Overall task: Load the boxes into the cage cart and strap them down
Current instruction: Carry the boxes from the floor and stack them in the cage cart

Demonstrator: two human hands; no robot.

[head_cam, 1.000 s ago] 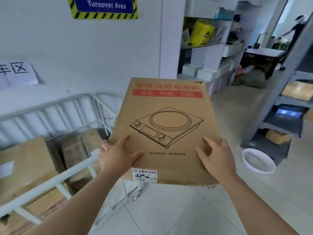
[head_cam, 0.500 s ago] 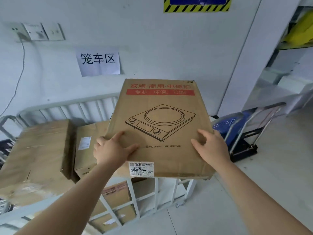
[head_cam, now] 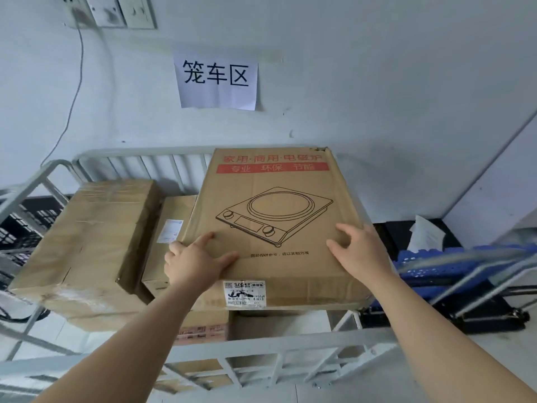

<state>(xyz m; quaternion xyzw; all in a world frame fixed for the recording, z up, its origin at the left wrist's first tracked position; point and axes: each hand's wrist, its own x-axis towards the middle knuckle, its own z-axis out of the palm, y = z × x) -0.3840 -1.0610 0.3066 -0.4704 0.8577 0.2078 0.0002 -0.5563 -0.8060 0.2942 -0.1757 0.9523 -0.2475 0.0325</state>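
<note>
White wall (head_cam: 377, 82) behind, paper sign (head_cam: 216, 78) taped at centre. Cage cart (head_cam: 139, 154) stands against it, already holding a large taped box (head_cam: 87, 242) at left and smaller cartons (head_cam: 174, 216) beside it. Induction-cooker box (head_cam: 276, 213) lies flat over the cart's right side, past the near rail; resting or not, cannot tell. Left hand (head_cam: 194, 263) grips its left edge, right hand (head_cam: 360, 251) its right, thumbs on top. Step: loading. Next move probably calls for lowering it level, then letting go. Half a second ago the box was less far in.
</note>
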